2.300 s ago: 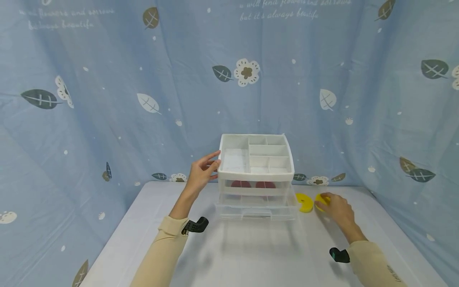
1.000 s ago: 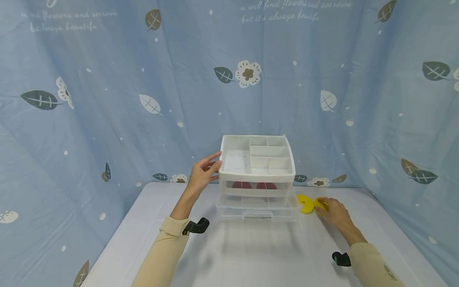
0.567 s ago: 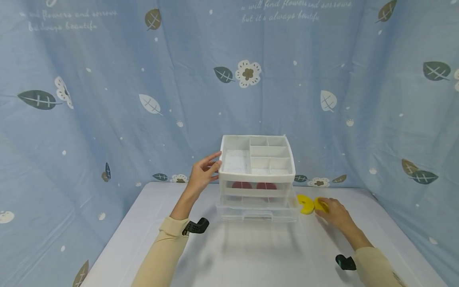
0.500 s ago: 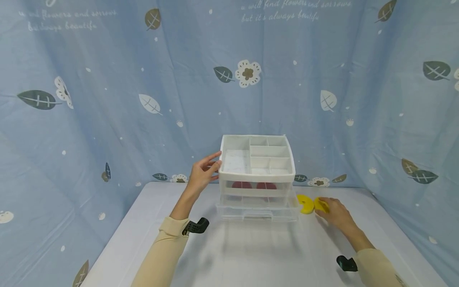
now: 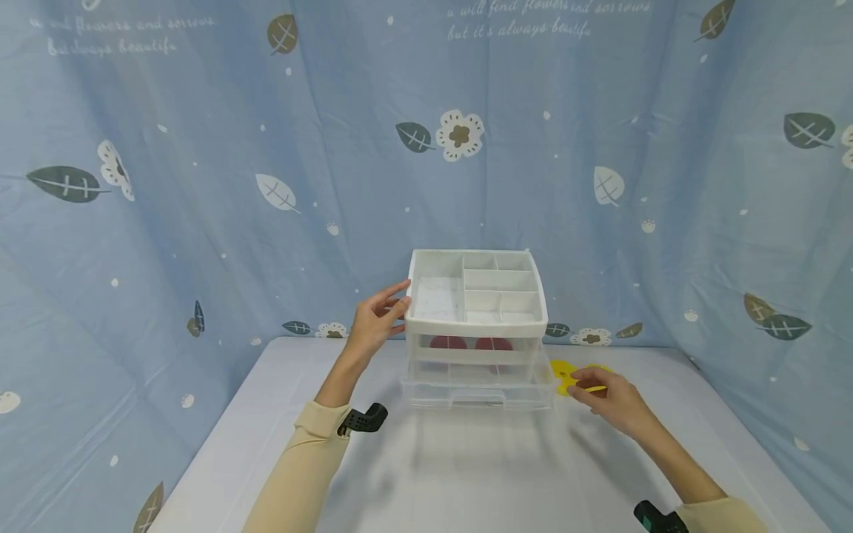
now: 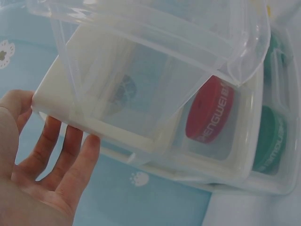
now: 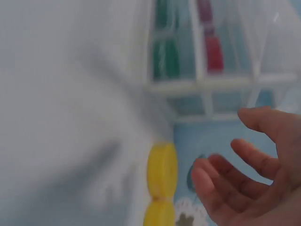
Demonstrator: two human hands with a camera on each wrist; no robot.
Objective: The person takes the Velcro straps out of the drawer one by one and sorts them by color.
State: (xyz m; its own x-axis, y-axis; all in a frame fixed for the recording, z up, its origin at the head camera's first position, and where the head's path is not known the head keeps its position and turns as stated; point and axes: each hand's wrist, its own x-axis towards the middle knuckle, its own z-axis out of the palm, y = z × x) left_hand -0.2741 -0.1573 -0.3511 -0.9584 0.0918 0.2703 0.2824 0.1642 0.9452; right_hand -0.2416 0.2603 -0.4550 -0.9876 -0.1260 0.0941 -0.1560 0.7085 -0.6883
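Note:
A white drawer organizer (image 5: 476, 328) with clear drawers stands at the back of the table. My left hand (image 5: 375, 320) touches its left side with fingers spread; in the left wrist view, the fingertips (image 6: 92, 141) lie along the cream-coloured panel edge. Two thick yellow discs (image 7: 162, 170) lie against each other right of the organizer. In the head view, the left yellow disc (image 5: 562, 377) shows beside it, while my right hand (image 5: 614, 401) partly hides the other. The right hand hovers in front of them, fingers loosely bent and apart from the discs.
Red discs (image 6: 210, 109) sit in the upper drawer. Green discs (image 6: 270, 139) sit in the lower drawer, which sticks out at the front. A white-covered table (image 5: 486, 474) spreads below, with a patterned blue curtain (image 5: 333, 148) behind.
My right hand has let go of the right yellow disc and shifted left and toward me. That disc earlier moved slightly left against the other. The left hand stays on the organizer.

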